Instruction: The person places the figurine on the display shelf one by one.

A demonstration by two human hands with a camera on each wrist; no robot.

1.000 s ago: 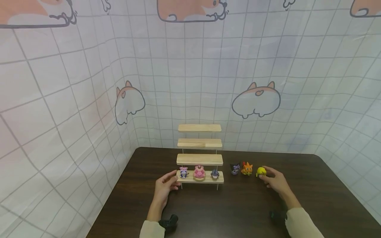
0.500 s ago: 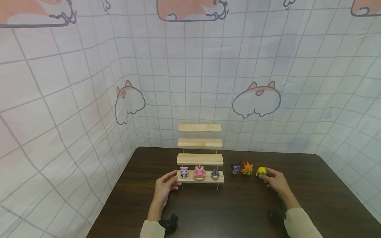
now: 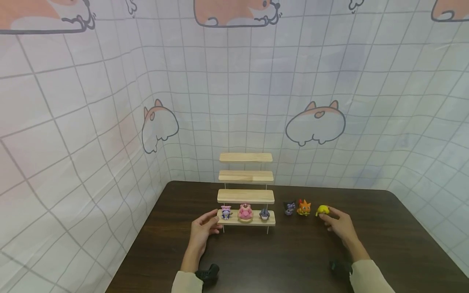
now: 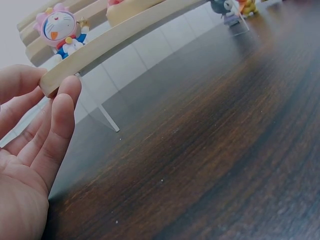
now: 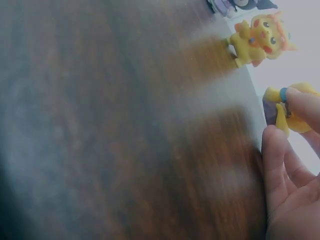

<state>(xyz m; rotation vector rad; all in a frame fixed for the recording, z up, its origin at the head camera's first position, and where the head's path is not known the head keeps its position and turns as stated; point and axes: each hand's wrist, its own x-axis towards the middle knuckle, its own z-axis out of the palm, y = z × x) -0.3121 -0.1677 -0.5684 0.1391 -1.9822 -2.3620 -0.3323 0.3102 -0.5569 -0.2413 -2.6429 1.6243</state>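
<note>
My left hand [image 3: 200, 231] grips the left end of the lowest step of a wooden tiered display stand [image 3: 246, 196]; in the left wrist view, its fingers [image 4: 62, 117] reach under the board. On that step stand a figurine with a pink hood [image 3: 226, 213], a pink figurine on a round base [image 3: 245, 213] and a grey-blue figurine [image 3: 264, 214]. At the right, my right hand [image 3: 340, 226] pinches a small yellow figurine [image 3: 323, 210] between thumb and fingers. The right wrist view shows this yellow figurine [image 5: 297, 122] partly covered by the thumb.
Between the stand and my right hand, a dark purple figurine [image 3: 289, 208] and an orange-yellow figurine [image 3: 304, 208] stand on the dark wooden table [image 3: 271, 260]. A white gridded curtain [image 3: 242, 101] with cartoon dogs hangs behind and beside the table.
The yellow figurine has shifted slightly to the right and turned a little in my right hand. My left hand and the stand stay in place.
</note>
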